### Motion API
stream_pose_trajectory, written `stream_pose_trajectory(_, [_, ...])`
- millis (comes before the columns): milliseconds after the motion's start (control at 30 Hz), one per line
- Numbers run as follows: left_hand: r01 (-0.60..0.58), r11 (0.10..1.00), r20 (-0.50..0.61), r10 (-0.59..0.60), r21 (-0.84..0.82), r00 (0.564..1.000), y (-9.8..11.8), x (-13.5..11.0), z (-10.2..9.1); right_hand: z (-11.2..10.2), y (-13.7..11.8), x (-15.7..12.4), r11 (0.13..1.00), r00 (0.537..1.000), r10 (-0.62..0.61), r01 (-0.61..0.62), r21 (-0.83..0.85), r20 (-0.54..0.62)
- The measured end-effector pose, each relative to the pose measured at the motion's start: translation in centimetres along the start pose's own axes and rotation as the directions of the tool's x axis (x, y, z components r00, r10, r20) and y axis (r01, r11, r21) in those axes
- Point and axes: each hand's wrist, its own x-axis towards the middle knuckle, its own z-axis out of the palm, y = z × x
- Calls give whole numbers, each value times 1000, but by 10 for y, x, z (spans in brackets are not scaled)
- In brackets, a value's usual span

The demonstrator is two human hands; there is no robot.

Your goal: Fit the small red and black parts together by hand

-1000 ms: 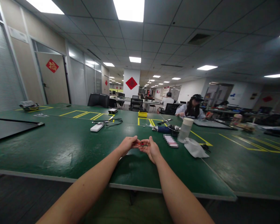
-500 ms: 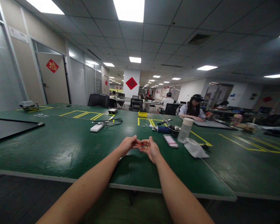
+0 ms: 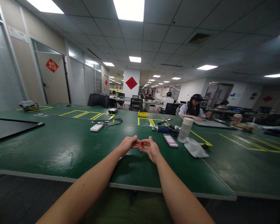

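Observation:
My left hand and my right hand meet fingertip to fingertip just above the green table. Between the fingers sits a small red-and-orange thing, too small and too covered to name. Both hands have curled fingers, and the thumbs point up, apart from each other. The fingers of each hand close on the little thing from its own side. A pink-and-white blurred rectangular item lies to the right of my right hand.
A bottle, a white bag, a metal bowl and a dark blue roll-like item are on the right. Left of centre are a white power strip and black cable. Across the table sits a person.
My hands stay in nearly the same place and pose. The seated person's hand at the right has shifted slightly.

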Motion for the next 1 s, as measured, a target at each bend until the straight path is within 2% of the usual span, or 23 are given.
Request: stream_pose_trajectory(1000, [-9, 998, 8, 9, 59, 1000, 1, -3, 1, 1, -1, 0, 1000, 999, -29, 29, -8, -34])
